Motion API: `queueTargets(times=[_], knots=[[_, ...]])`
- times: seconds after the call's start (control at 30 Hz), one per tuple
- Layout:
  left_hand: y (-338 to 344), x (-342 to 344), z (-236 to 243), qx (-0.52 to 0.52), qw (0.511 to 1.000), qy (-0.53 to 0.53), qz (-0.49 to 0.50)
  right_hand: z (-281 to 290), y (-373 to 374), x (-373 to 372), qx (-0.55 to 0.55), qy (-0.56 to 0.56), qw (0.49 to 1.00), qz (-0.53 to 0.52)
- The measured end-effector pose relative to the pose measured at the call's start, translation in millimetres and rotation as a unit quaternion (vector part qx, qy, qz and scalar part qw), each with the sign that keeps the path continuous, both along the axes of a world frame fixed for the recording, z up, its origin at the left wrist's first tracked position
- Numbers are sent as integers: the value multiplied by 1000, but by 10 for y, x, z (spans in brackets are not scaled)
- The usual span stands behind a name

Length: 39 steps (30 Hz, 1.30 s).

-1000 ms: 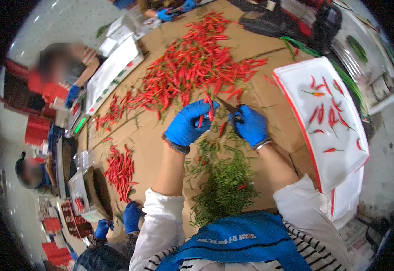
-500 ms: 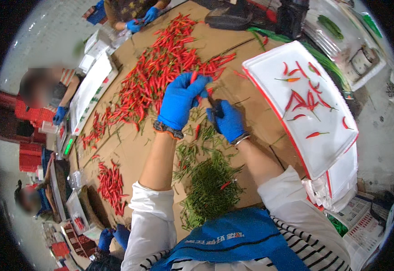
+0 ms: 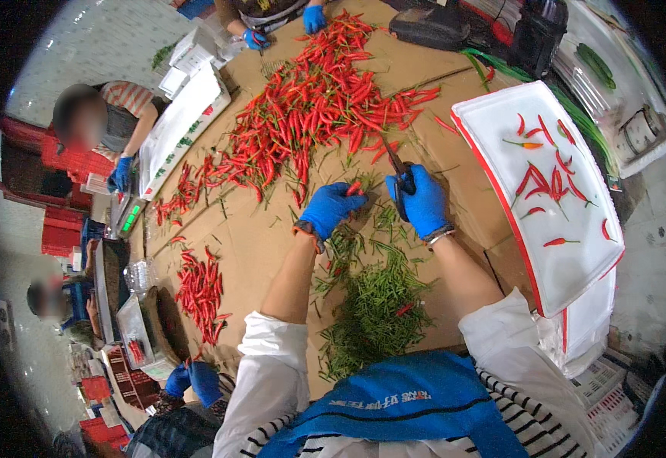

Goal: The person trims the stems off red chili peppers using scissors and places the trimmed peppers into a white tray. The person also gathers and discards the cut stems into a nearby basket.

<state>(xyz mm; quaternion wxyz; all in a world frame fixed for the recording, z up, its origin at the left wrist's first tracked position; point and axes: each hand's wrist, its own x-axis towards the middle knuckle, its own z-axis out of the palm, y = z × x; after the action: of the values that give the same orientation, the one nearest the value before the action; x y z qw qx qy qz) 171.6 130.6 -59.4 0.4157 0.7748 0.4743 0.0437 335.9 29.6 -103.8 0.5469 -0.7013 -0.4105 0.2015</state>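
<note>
My left hand [image 3: 329,210], in a blue glove, pinches a red chili pepper [image 3: 354,188] between thumb and fingers. To its right, my right hand [image 3: 425,204], also blue-gloved, grips a pair of dark scissors [image 3: 396,162]. The blades point away from me, toward the edge of the large heap of red chilies [image 3: 310,107]. Between my forearms lies a mound of cut green stems [image 3: 375,305], with a few red bits in it. My fingers hide most of the scissor handles.
A white foam tray [image 3: 501,164] with several chilies stands at the right. A smaller chili pile [image 3: 201,294] lies left. Co-workers' gloved hands [image 3: 121,175] show around the cardboard-covered table [image 3: 264,248], near a white box [image 3: 184,133] and a scale [image 3: 130,217].
The whole view has shifted, so the table appears farther right. My left hand has come nearer to me with a chili, and the scissor blades now show plainly. The far co-worker's hands have parted.
</note>
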Motion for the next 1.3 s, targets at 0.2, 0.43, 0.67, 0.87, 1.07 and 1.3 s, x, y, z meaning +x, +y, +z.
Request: queueTargets(times=[0.2, 0.43, 0.67, 0.87, 1.07, 1.3], knots=[[32, -170, 255, -221, 904, -328, 160, 165, 9, -21, -43, -148, 986, 58], [-2, -135, 296, -185, 896, -372, 159, 180, 31, -27, -12, -160, 982, 100], [-53, -64, 271, -111, 939, -300, 127, 176, 29, -30, -20, -157, 983, 90], [-101, -115, 287, -85, 943, -290, 142, 91, 18, -56, -52, -153, 983, 89], [121, -1247, 213, 58, 965, -112, 229, 101, 5, -47, -57, -127, 989, 56], [68, -2566, 403, 196, 858, 439, 182, -1, 31, -49, -48, -91, 993, 52]])
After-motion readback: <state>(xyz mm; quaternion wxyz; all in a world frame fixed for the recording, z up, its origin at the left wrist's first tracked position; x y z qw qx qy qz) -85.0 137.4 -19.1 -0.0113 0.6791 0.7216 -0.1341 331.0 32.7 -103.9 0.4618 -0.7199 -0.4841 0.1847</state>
